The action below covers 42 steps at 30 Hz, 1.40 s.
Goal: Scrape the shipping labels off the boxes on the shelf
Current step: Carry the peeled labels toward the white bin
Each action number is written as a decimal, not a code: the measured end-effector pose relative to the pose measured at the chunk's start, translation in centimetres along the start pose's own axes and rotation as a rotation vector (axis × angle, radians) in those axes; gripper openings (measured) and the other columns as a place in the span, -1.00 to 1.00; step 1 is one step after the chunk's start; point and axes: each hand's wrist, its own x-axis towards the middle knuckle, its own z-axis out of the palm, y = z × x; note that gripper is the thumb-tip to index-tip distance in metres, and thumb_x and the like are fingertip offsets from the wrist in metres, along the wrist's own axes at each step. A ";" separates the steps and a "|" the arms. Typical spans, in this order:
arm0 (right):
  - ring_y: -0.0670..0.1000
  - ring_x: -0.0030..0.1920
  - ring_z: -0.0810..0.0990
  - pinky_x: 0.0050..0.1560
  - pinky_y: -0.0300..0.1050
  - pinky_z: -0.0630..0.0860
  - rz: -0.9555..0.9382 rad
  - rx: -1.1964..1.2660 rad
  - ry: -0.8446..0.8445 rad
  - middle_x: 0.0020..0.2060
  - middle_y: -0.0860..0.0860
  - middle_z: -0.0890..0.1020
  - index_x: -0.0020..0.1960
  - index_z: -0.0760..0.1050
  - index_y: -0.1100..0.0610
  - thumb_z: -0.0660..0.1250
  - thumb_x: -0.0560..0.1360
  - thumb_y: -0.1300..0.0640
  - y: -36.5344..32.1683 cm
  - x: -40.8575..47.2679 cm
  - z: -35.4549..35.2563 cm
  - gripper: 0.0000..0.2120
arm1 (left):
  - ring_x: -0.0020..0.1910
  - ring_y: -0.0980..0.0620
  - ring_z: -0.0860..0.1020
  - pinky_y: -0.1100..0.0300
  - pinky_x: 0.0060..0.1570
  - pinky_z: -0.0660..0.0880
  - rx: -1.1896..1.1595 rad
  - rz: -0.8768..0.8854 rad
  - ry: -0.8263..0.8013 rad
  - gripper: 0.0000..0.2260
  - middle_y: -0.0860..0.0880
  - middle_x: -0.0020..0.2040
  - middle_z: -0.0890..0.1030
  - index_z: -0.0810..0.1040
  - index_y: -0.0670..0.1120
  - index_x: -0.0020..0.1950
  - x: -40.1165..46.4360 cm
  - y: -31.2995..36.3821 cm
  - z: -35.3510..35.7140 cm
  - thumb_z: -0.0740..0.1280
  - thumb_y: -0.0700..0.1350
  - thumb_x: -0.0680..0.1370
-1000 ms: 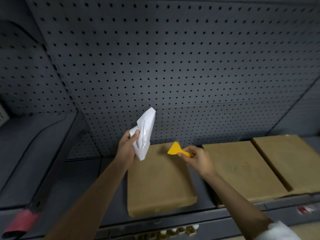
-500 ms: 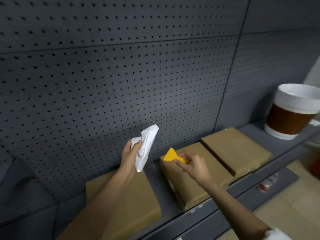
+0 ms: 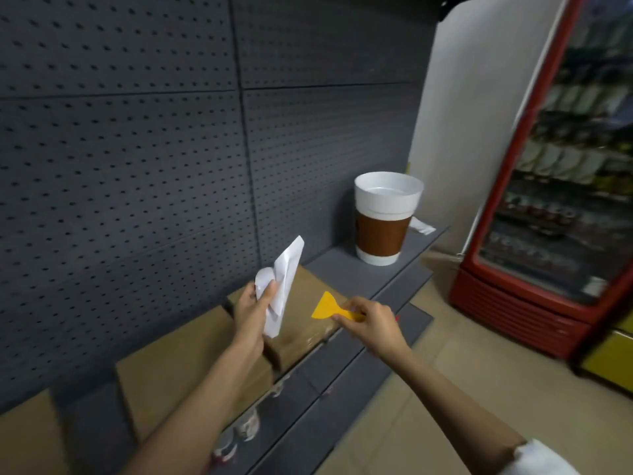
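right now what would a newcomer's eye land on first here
Likely the yellow scraper in the right hand, held over a brown box on the shelf. Next, the crumpled white paper in the left hand, the oversized cup at the shelf's far end, and the red fridge at right.

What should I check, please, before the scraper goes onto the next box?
1. Scraper gripped in right hand: ok.
2. Peeled white paper secured in left hand: ok.
3. Blade touching a box: not ok, held above the rightmost box.
4. Label left on that box: cannot tell, hands cover part of it.
5. Big cup clear of the boxes: ok.
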 end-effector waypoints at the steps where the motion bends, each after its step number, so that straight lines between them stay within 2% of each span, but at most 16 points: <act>1: -0.02 -0.27 0.57 -0.26 -0.16 0.38 0.015 -0.005 0.013 -0.31 -0.06 0.56 -0.02 0.57 0.02 0.42 0.40 -0.14 1.6 0.5 -1.4 -0.72 | -0.08 0.16 0.53 0.31 -0.05 0.43 -0.008 -0.001 -0.013 -0.85 0.08 -0.08 0.59 0.52 -0.09 0.06 0.1 -0.1 2.4 0.31 -0.06 0.54; 4: 0.03 -0.25 0.63 -0.19 -0.07 0.49 0.053 0.009 0.080 -0.33 -0.03 0.62 -0.06 0.56 -0.03 0.42 0.39 -0.15 5.7 2.4 -5.4 -0.76 | -0.04 0.13 0.53 0.33 -0.09 0.42 0.014 -0.010 -0.062 -0.85 0.06 -0.06 0.58 0.50 -0.06 0.09 0.9 -0.3 8.6 0.28 -0.06 0.56; 6: 0.02 -0.27 0.61 -0.20 -0.08 0.48 0.064 0.002 0.123 -0.34 -0.02 0.62 -0.07 0.57 -0.04 0.42 0.39 -0.15 7.6 4.1 -7.8 -0.78 | -0.02 0.04 0.54 0.25 -0.07 0.44 0.032 -0.015 -0.088 -0.82 -0.04 -0.03 0.59 0.52 -0.11 0.10 2.3 0.0 11.9 0.28 -0.06 0.56; 10: 0.00 -0.29 0.61 -0.25 -0.13 0.46 0.057 0.023 0.191 -0.39 -0.09 0.54 -0.08 0.57 -0.02 0.43 0.39 -0.12 10.1 8.2 -11.6 -0.79 | -0.12 -0.04 0.49 0.07 -0.05 0.38 0.075 -0.011 -0.109 -0.80 -0.13 -0.13 0.54 0.51 -0.15 0.02 6.2 1.2 17.6 0.30 -0.04 0.51; 13: -0.16 -0.37 0.49 -0.36 -0.42 0.33 0.020 0.004 0.216 -0.46 -0.18 0.46 -0.09 0.57 0.00 0.43 0.40 -0.10 11.5 12.2 -14.1 -0.80 | -0.15 0.00 0.50 0.13 -0.15 0.39 0.090 0.020 -0.113 -0.83 -0.07 -0.15 0.56 0.51 -0.13 -0.01 9.1 1.9 21.7 0.26 -0.06 0.49; 15: -0.22 -0.38 0.44 -0.35 -0.46 0.34 -0.004 0.004 0.227 -0.46 -0.25 0.43 -0.09 0.57 0.00 0.43 0.41 -0.08 12.4 15.4 -15.4 -0.82 | -0.23 0.07 0.46 0.20 -0.26 0.34 0.089 0.050 -0.098 -0.89 -0.04 -0.20 0.53 0.50 -0.14 -0.06 11.3 2.4 24.3 0.22 -0.12 0.53; 17: -0.18 -0.34 0.45 -0.35 -0.41 0.32 -0.017 0.011 0.241 -0.44 -0.24 0.45 -0.07 0.58 0.01 0.43 0.41 -0.08 13.5 18.9 -16.5 -0.81 | -0.26 0.07 0.41 0.21 -0.29 0.29 0.094 0.083 -0.090 -0.90 -0.03 -0.24 0.48 0.47 -0.14 -0.14 14.0 2.8 26.6 0.22 -0.15 0.53; 21: -0.08 -0.33 0.50 -0.31 -0.24 0.32 -0.029 0.000 0.234 -0.42 -0.12 0.52 -0.05 0.57 0.02 0.41 0.42 -0.10 15.3 26.5 -18.7 -0.78 | -0.34 0.07 0.27 0.22 -0.35 0.18 0.136 0.123 -0.082 -0.71 0.02 -0.36 0.30 0.27 0.01 -0.38 20.3 4.1 30.5 0.15 -0.22 0.53; 23: -0.03 -0.32 0.50 -0.29 -0.17 0.33 -0.041 0.003 0.247 -0.43 -0.09 0.51 -0.06 0.56 0.01 0.41 0.42 -0.10 15.9 29.9 -19.8 -0.80 | -0.33 0.06 0.28 0.22 -0.35 0.18 0.160 0.153 -0.075 -0.73 0.01 -0.33 0.31 0.27 0.00 -0.36 23.6 4.6 32.0 0.14 -0.21 0.53; 26: 0.00 -0.32 0.50 -0.29 -0.14 0.34 -0.057 0.020 0.263 -0.40 -0.04 0.51 -0.09 0.55 -0.03 0.41 0.42 -0.10 17.3 34.0 -21.2 -0.83 | -0.24 0.03 0.38 0.19 -0.27 0.25 0.190 0.189 -0.101 -0.88 -0.03 -0.20 0.42 0.41 -0.14 -0.17 27.9 4.9 34.1 0.14 -0.16 0.52; 28: -0.04 -0.37 0.48 -0.34 -0.21 0.34 -0.064 0.031 0.256 -0.42 -0.05 0.50 -0.12 0.51 -0.08 0.40 0.42 -0.12 18.6 36.2 -21.9 -0.86 | -0.14 -0.02 0.40 0.12 -0.17 0.28 0.230 0.171 -0.120 -0.75 -0.07 -0.11 0.44 0.45 -0.19 -0.01 30.4 4.5 35.5 0.13 -0.07 0.45; 30: -0.09 -0.38 0.45 -0.37 -0.29 0.32 -0.072 0.025 0.247 -0.45 -0.06 0.47 -0.12 0.51 -0.08 0.39 0.42 -0.13 20.0 38.3 -22.3 -0.85 | -0.15 -0.06 0.42 0.07 -0.16 0.29 0.247 0.146 -0.142 -0.71 -0.12 -0.14 0.46 0.44 -0.19 -0.02 32.7 3.6 36.9 0.12 -0.05 0.39; 33: -0.10 -0.37 0.43 -0.41 -0.36 0.28 -0.094 0.015 0.213 -0.44 -0.08 0.46 -0.09 0.54 -0.04 0.39 0.43 -0.13 21.8 41.4 -22.6 -0.82 | -0.09 -0.15 0.50 -0.01 -0.11 0.41 0.344 0.128 -0.137 -0.76 -0.22 -0.07 0.51 0.42 -0.22 0.01 35.5 2.1 38.9 0.17 -0.10 0.43; 36: -0.13 -0.36 0.45 -0.38 -0.35 0.29 -0.112 0.043 0.172 -0.40 -0.10 0.49 -0.13 0.52 -0.05 0.39 0.43 -0.11 23.0 43.7 -23.3 -0.85 | -0.07 -0.08 0.51 0.12 -0.18 0.40 0.528 0.159 -0.090 -0.88 -0.10 -0.08 0.53 0.49 -0.17 0.03 37.4 1.0 40.7 0.27 -0.22 0.50; 39: -0.16 -0.34 0.46 -0.35 -0.30 0.32 -0.137 0.060 0.141 -0.37 -0.13 0.51 -0.09 0.54 0.00 0.38 0.44 -0.10 24.2 45.4 -24.1 -0.82 | 0.06 -0.11 0.54 0.14 -0.04 0.43 0.830 0.130 -0.015 -0.78 -0.06 0.03 0.58 0.54 -0.06 0.11 38.8 -0.2 42.1 0.31 -0.18 0.48; 42: -0.14 -0.31 0.48 -0.32 -0.24 0.34 -0.141 0.078 0.124 -0.35 -0.13 0.56 -0.09 0.55 -0.02 0.38 0.43 -0.12 25.5 46.8 -24.5 -0.82 | 0.13 -0.13 0.54 0.14 0.06 0.42 0.761 0.013 -0.025 -0.74 -0.11 0.17 0.59 0.53 -0.09 0.18 39.4 -1.2 43.3 0.24 -0.20 0.51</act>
